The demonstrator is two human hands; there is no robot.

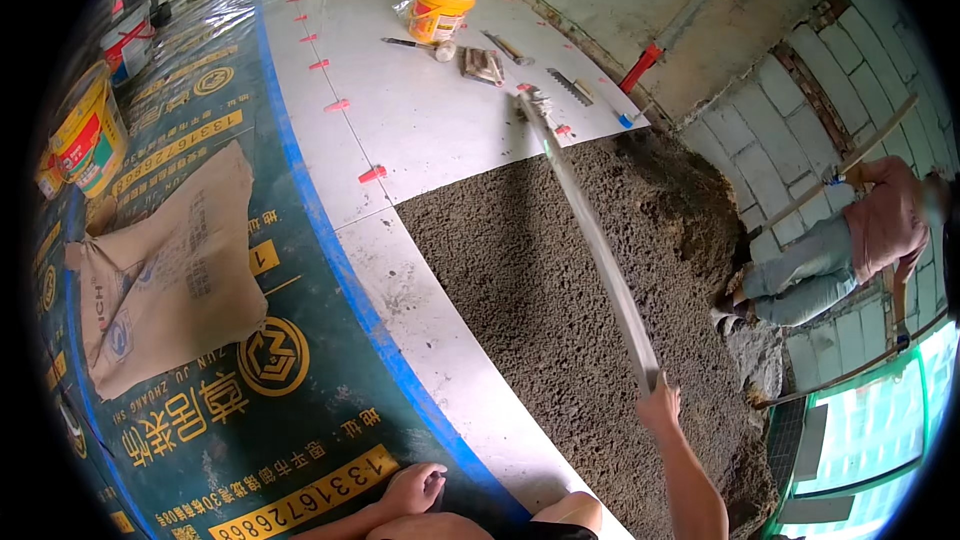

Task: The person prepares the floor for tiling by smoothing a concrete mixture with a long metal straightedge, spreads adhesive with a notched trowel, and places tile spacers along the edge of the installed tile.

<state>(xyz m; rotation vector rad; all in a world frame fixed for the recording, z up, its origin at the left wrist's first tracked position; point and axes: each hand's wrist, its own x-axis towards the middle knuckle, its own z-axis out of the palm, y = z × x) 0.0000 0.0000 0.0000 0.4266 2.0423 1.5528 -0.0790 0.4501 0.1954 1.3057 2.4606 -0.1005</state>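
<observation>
My right hand (660, 408) is closed around the near end of a long, pale straightedge (600, 250). The bar slants away over a bed of dark, crumbly mortar (490, 240), and its far end reaches the laid tiles beside a greyish lump (540, 100). Slight blur along the bar hides whether it touches the mortar. Low in the picture, my left hand (415, 488) rests by my knee with its fingers curled in and nothing visible in them. White floor tiles (370, 70) border the mortar at the far side and along the left.
On the tiles stand a yellow bucket (442, 12), a mallet (445, 52), a notched trowel (570, 87) and red levelling wedges (372, 174). A paper sack (180, 270) lies on the green floor covering (320, 420). At right, a co-worker (850, 240) holds a long pole (850, 162).
</observation>
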